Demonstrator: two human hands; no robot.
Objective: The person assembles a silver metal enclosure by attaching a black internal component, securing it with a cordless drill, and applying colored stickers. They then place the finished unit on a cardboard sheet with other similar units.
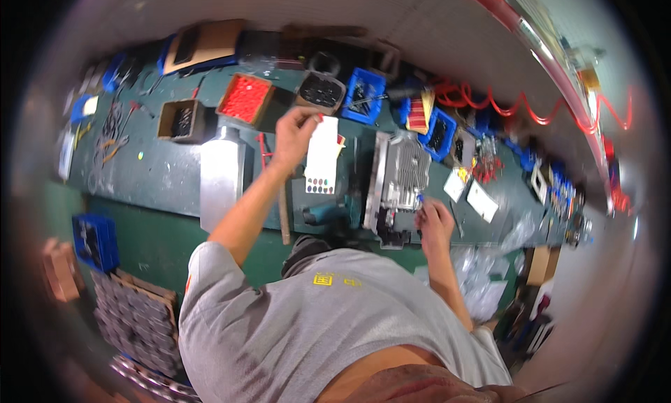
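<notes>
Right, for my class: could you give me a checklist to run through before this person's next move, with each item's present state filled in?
1. Left hand at the upper end of the white sheet: ok.
2. Dots showing at the sheet's near end: ok.
3. Right hand beside the metal housing: ok.
4. Right hand's grip on a part: cannot tell; too small and blurred.
5. Bench front free of tools: not ok; a teal tool lies there.

Head view: wide fisheye worn on the head, facing steeply down. Grey short-sleeved fabric shirt [349,316] looms nearest, below the left hand [293,139] and right hand [435,223]; long dark-green flat workbench [171,184] spreads around them, farther off (edges bowed, rim black).
</notes>
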